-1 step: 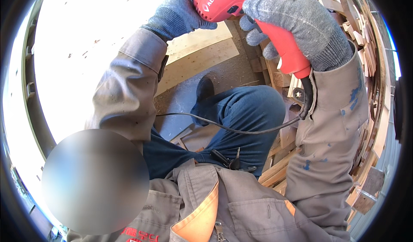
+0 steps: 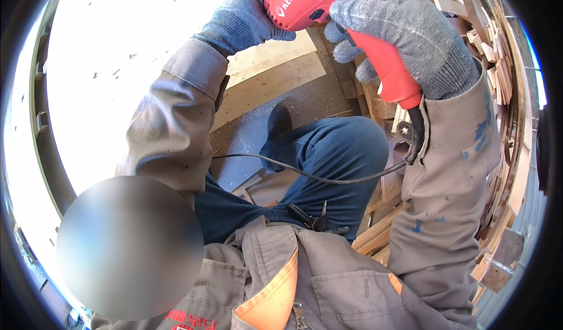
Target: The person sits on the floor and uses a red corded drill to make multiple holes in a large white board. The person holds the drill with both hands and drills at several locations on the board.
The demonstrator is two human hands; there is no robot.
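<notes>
At the top edge is a red power drill point(image 2: 296, 1) with vent slots, a pistol-shaped handle and a cord. Part of its body is cut off by the frame. My left hand point(image 2: 249, 19), in a grey knit glove, holds the drill's left end, with most of its fingers hidden. My right hand point(image 2: 404, 34), gloved alike, is wrapped round the handle, one finger lying along the body near the trigger. From the handle's foot the black cord point(image 2: 340, 181) hangs down and runs left across my knee. What tip the drill carries is hidden.
A large, bright white sheet point(image 2: 117, 95) fills the left. Below my left hand are pale wooden boards point(image 2: 275, 78). Stacked wood offcuts point(image 2: 498, 78) line the right side. My bent leg point(image 2: 346, 148) in jeans is between, over a dusty floor point(image 2: 240, 130).
My right hand and the drill's handle have shifted very slightly to the left. My left hand looks still.
</notes>
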